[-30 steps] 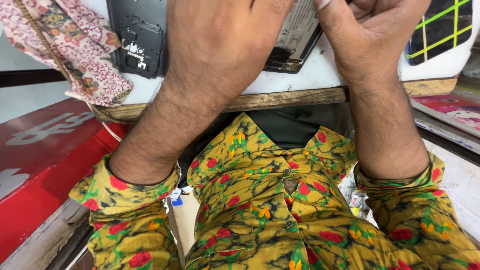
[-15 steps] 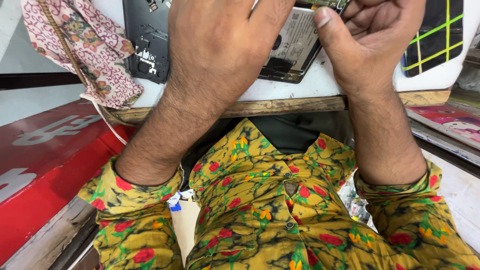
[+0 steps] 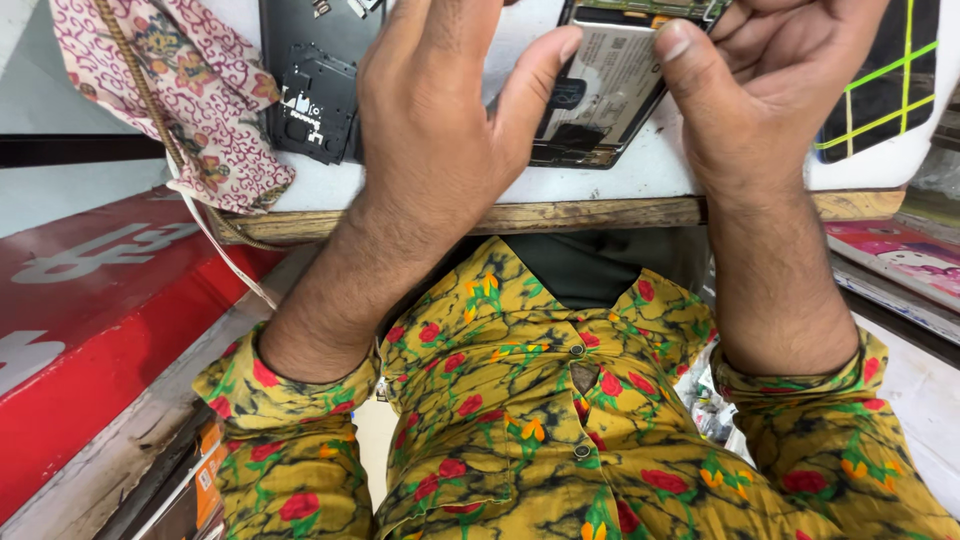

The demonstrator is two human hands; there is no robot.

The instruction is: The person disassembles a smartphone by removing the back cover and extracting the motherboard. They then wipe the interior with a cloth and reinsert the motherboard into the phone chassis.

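An opened phone [image 3: 600, 95] with its grey battery showing lies on a white work surface [image 3: 640, 175] near the top of the view. My left hand [image 3: 440, 120] rests over the phone's left side, its thumb pressed on the battery's edge. My right hand [image 3: 770, 90] grips the phone's right side, thumb tip on the battery's upper corner. Both arms wear yellow flowered sleeves. A dark detached phone back panel [image 3: 315, 85] lies just left of my left hand.
A pink patterned cloth [image 3: 190, 95] with a cord hangs at the upper left. A red surface with white marks [image 3: 90, 330] runs along the left. A black panel with green lines [image 3: 885, 85] sits at the upper right. The table has a wooden edge [image 3: 590, 213].
The view has tilted down the table, so the phone and both hands show more fully. Both thumbs have come onto the battery.
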